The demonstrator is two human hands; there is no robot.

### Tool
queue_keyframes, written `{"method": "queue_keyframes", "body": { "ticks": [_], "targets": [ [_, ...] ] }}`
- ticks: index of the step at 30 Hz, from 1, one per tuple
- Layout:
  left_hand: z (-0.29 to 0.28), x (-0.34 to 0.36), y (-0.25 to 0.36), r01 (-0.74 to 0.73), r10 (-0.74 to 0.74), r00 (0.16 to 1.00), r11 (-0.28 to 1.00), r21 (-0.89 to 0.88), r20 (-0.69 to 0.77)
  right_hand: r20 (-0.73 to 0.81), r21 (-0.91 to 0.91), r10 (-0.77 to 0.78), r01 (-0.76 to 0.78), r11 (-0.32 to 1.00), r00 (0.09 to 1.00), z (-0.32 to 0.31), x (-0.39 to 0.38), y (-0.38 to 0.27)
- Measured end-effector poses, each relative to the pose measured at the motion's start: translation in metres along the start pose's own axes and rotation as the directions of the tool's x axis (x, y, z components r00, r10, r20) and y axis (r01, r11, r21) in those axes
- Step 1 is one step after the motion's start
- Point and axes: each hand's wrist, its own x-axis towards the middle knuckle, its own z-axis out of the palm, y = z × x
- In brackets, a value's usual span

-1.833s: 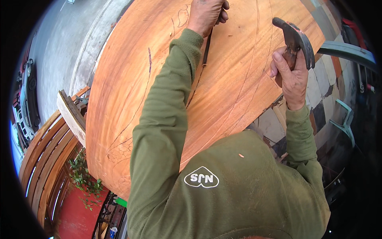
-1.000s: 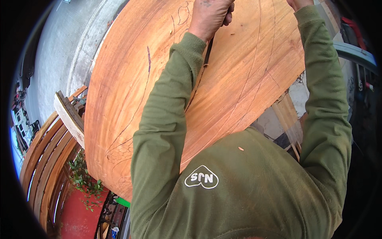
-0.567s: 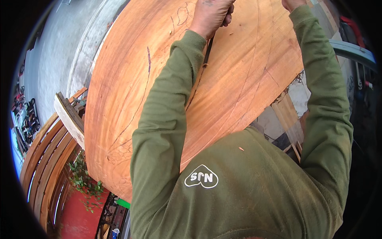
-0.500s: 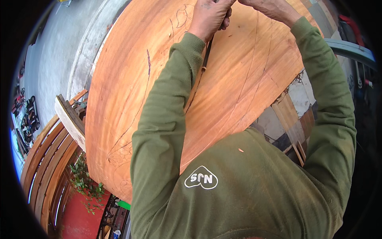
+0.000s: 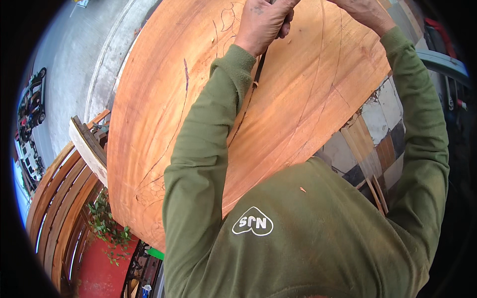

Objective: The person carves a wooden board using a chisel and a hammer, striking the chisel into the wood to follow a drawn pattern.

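A broad, smooth wooden slab (image 5: 298, 94) lies under my arms, with thin drawn lines and leaf-like outlines on it. My left hand (image 5: 266, 25) is closed near the slab's far side, at the top edge of the picture. A dark bit of something shows between its thumb and fingers, too cut off to name. From below that hand a dark, narrow line (image 5: 255, 85) runs toward me over the wood; whether it is a crack or a groove I cannot tell. My right hand (image 5: 365, 14) is to the right, its fingers cut off by the top edge.
At the left stand curved wooden slats (image 5: 54, 208), a pale board end (image 5: 89, 151) and a leafy plant (image 5: 107, 223) above a red surface (image 5: 102, 268). A grey pavement (image 5: 69, 69) lies beyond. Patterned tiles (image 5: 375, 116) and a blue-grey bar (image 5: 442, 64) are at the right.
My right hand and forearm have shifted to the right, away from my left hand. The left hand stays nearly in place, still closed.
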Motion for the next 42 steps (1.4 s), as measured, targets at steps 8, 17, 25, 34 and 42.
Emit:
{"method": "queue_keyframes", "body": {
  "ticks": [8, 17, 25, 34, 42],
  "targets": [
    [0.003, 0.002, -0.001, 0.015, -0.016, 0.999, 1.0, 0.017, 0.041, 0.048, -0.201, 0.194, -0.181, 0.963, 0.98, 0.046, -0.006, -0.015],
    [0.008, 0.003, -0.005, 0.002, -0.002, 0.997, 1.0, 0.003, 0.077, -0.537, 0.19, 0.216, -0.132, 0.973, 0.815, 0.011, -0.015, -0.047],
    [0.005, -0.007, 0.002, 0.006, -0.008, 0.998, 0.999, 0.04, 0.056, -0.095, 0.001, -0.007, 0.007, 1.0, 0.995, -0.014, -0.006, -0.005],
    [-0.001, -0.014, 0.002, 0.001, -0.001, 0.997, 1.0, 0.01, 0.081, 0.039, -0.07, 0.149, -0.146, 0.987, 0.988, 0.043, -0.029, -0.028],
    [0.011, -0.012, 0.005, 0.028, -0.026, 0.994, 0.999, -0.024, 0.107, -0.681, 0.246, 0.292, -0.165, 0.955, 0.672, -0.008, -0.014, -0.039]
  ]
}}
